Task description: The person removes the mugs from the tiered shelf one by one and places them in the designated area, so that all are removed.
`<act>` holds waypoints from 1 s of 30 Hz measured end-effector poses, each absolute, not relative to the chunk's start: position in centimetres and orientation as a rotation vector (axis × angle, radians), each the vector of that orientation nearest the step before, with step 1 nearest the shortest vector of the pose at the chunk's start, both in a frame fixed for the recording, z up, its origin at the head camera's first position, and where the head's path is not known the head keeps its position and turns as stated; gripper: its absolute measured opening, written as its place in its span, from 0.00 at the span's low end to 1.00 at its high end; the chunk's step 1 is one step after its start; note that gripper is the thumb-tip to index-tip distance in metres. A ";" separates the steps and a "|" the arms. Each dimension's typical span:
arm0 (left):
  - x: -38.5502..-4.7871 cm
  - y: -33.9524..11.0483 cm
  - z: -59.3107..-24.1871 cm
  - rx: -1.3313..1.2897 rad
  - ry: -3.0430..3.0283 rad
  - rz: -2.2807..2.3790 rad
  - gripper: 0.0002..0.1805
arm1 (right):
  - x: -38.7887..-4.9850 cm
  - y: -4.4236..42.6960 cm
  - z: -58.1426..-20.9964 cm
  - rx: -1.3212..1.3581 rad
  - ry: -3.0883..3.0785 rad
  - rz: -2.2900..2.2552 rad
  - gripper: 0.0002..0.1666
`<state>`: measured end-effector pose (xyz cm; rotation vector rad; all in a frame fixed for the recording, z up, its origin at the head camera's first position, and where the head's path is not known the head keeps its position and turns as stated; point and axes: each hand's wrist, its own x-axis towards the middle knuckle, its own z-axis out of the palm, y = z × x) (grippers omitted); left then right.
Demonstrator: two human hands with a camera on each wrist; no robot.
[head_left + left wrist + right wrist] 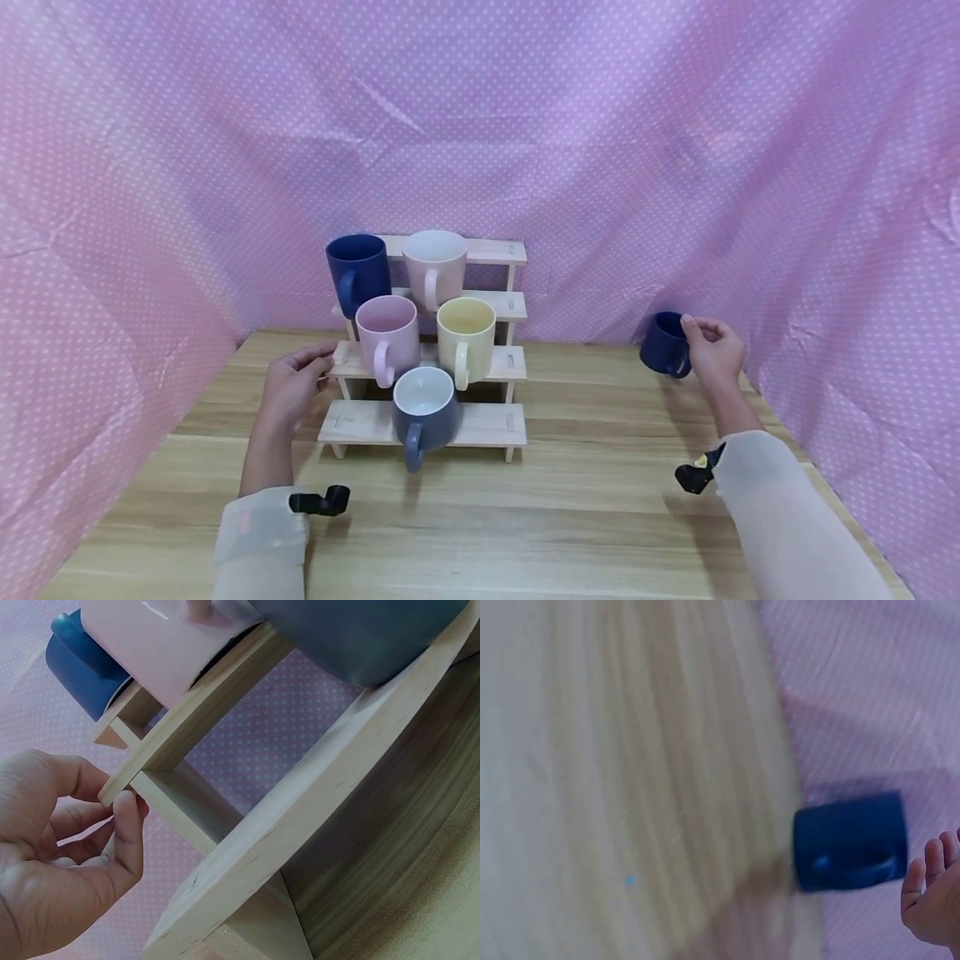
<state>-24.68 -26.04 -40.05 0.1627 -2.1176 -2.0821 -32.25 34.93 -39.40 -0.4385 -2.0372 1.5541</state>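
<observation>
A stepped wooden rack stands left of centre in the head view. My left hand pinches the left end of one of its planks between thumb and fingers, as the left wrist view shows up close. On the far right, my right hand holds a navy mug by its rim; the mug is upright with its handle toward me. Whether its base touches the tabletop is hard to tell. In the right wrist view the fingers show beside the mug's rim.
The rack carries another navy mug, a pale pink mug, a pink mug, a yellow mug and a grey mug. Pink dotted cloth hangs behind and beside the wooden table.
</observation>
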 end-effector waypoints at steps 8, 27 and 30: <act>-24.5 -26.1 -40.0 0.187 -2.154 -2.051 0.23 | -32.6 30.8 -36.9 -0.222 -2.103 1.492 0.11; -24.7 -26.1 -40.3 0.160 -2.131 -2.077 0.23 | -32.0 21.6 -32.8 0.370 -2.130 1.327 0.17; -24.7 -26.1 -40.2 0.152 -2.126 -2.078 0.24 | -31.8 20.1 -32.3 0.436 -2.133 1.306 0.16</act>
